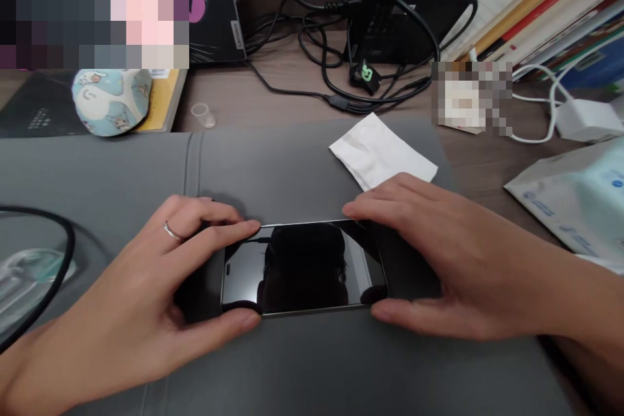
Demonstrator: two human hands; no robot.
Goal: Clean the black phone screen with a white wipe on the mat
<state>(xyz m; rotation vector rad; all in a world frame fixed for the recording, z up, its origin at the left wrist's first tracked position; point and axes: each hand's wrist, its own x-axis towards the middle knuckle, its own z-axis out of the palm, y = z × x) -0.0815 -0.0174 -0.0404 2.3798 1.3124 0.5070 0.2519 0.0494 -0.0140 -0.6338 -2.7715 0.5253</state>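
A black smartphone (305,270) lies sideways, screen up, on the grey desk mat (312,364). Reflections show in its dark, glossy screen. My left hand (170,273), with a ring on one finger, grips the phone's left end, index finger at the far edge and thumb at the near edge. At the other end my right hand (453,253) holds it the same way, fingers on the far edge and thumb on the near one. Just beyond my right fingers rests a folded white tissue or wipe (385,153), partly hidden by that hand.
Behind the mat are a black laptop (214,13), tangled black cables (312,32) and a dark box-like device (404,26). A small clear cup (203,115) and a blue patterned rounded object (112,101) sit left. Books (550,6), a white charger (589,118) and a soft pack (575,195) stand right.
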